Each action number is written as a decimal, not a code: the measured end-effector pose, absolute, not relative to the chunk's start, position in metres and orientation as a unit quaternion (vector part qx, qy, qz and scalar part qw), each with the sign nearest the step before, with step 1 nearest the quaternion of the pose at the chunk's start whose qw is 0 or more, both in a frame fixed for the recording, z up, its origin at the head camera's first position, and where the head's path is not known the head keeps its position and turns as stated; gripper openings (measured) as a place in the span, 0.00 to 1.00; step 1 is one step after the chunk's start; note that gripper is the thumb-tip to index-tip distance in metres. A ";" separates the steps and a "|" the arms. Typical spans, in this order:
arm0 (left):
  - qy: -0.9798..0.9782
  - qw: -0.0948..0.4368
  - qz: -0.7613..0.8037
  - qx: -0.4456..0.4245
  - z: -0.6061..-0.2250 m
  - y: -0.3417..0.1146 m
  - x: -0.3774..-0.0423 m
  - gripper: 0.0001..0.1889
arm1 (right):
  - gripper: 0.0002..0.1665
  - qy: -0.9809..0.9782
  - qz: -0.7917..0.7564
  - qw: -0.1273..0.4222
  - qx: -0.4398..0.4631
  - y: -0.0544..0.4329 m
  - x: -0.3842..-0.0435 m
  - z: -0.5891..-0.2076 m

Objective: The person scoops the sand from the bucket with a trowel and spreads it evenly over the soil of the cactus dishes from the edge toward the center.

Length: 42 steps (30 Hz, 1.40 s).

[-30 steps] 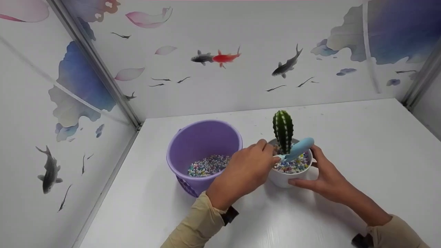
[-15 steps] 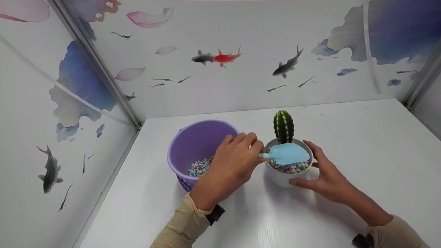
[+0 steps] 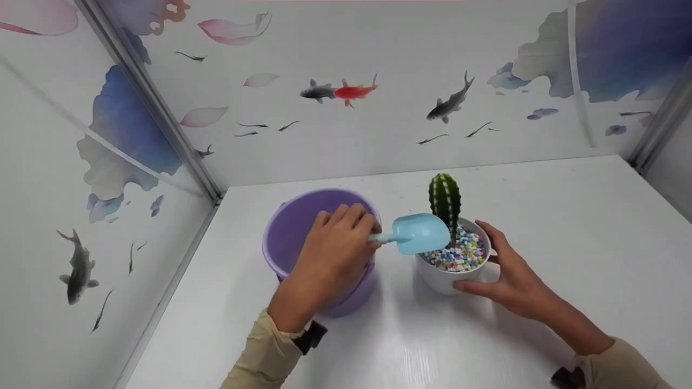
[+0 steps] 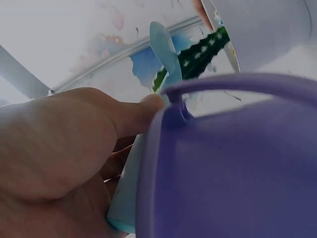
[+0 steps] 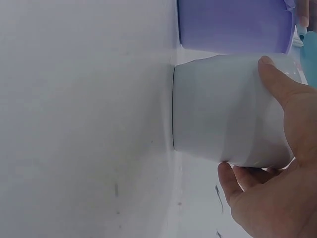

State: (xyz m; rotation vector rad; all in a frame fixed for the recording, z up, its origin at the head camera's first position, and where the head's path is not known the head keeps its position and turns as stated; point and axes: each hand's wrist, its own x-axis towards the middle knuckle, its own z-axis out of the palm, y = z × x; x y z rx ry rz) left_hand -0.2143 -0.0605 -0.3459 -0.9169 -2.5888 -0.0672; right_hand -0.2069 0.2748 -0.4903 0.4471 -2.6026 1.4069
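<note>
My left hand (image 3: 330, 254) grips the handle of a light blue toy shovel (image 3: 423, 233) above the purple bucket's right rim. The shovel's blade reaches over the left edge of a white pot (image 3: 446, 280). A green cactus (image 3: 445, 200) stands in the pot, among small multicoloured pebbles (image 3: 462, 254). My right hand (image 3: 508, 275) holds the pot from the right, thumb at the front and fingers round the far side, as the right wrist view also shows. In the left wrist view the bucket's wall hides part of the shovel handle.
The purple bucket (image 3: 281, 232) stands left of the pot; my left hand hides its contents. Both stand on a white table (image 3: 567, 216). A white wall (image 3: 378, 146) with painted fish runs behind, and another wall (image 3: 38, 178) closes the left side.
My left hand has moved left from the pot to above the bucket, turning the shovel so its blade's other face shows. My right hand has stayed on the pot.
</note>
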 end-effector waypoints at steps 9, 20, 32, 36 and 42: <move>-0.940 0.180 -0.072 -0.282 -0.344 -0.090 -0.217 0.13 | 0.75 -0.871 0.464 0.069 0.144 0.276 -0.208 -0.492; -0.944 0.190 -0.079 -0.260 -0.349 -0.124 -0.219 0.11 | 0.73 -0.872 0.464 0.057 0.146 0.279 -0.209 -0.492; -0.950 0.193 -0.086 -0.230 -0.352 -0.154 -0.220 0.09 | 0.78 -0.865 0.473 0.084 0.145 0.273 -0.206 -0.477; -0.955 0.182 -0.080 -0.221 -0.350 -0.161 -0.222 0.10 | 0.69 -0.840 0.473 0.205 0.167 0.263 -0.199 -0.453; -0.965 0.152 -0.058 -0.207 -0.347 -0.165 -0.226 0.10 | 0.54 -0.783 0.463 0.311 0.277 0.224 -0.194 -0.429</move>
